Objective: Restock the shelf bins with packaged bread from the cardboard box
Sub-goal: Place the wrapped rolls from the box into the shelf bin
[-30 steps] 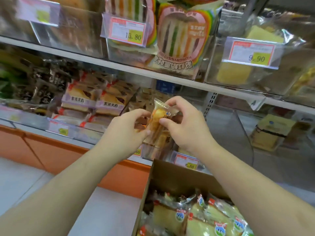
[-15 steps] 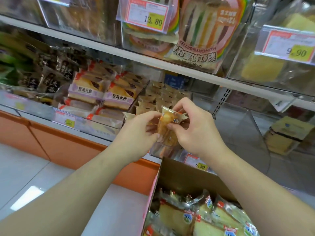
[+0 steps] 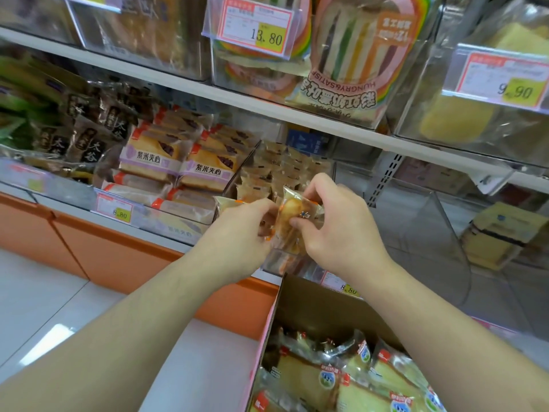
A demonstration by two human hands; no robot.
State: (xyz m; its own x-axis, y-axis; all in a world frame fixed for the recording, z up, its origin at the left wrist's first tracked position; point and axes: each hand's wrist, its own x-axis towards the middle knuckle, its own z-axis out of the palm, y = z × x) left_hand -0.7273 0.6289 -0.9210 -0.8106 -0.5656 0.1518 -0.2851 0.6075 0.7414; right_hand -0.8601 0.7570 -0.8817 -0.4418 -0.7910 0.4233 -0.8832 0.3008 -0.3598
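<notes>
Packaged bread: a small clear packet point(image 3: 292, 223) with a golden bun inside, held upright between both my hands in front of the lower shelf, just over the front wall of a clear bin.
My left hand point(image 3: 237, 233): fingers curled onto the packet's left edge, pinching the wrapper; my fingertips are hidden behind it.
My right hand point(image 3: 338, 224): thumb pressed on the packet's front, fingers bent over its top right corner, so it grips the wrapper.
Shelf bin point(image 3: 285, 264): clear plastic, below and behind the packet, with small tan packets point(image 3: 273, 171) stacked at its back.
Cardboard box point(image 3: 315, 310): lower right, under my right forearm, open, with wrapped yellow cake slices point(image 3: 323, 379) lying inside.
Neighbouring bin: to the left, purple-labelled cake packs point(image 3: 178, 165) piled up, an 8.80 price tag point(image 3: 116, 208) on its front.
Upper shelf: a rainbow sandwich pack point(image 3: 356, 55) beside a 13.80 tag point(image 3: 255, 25); a 9.90 tag point(image 3: 502, 80) further right.
Floor point(image 3: 44, 307): pale tiles at left, against an orange shelf base point(image 3: 118, 260).
</notes>
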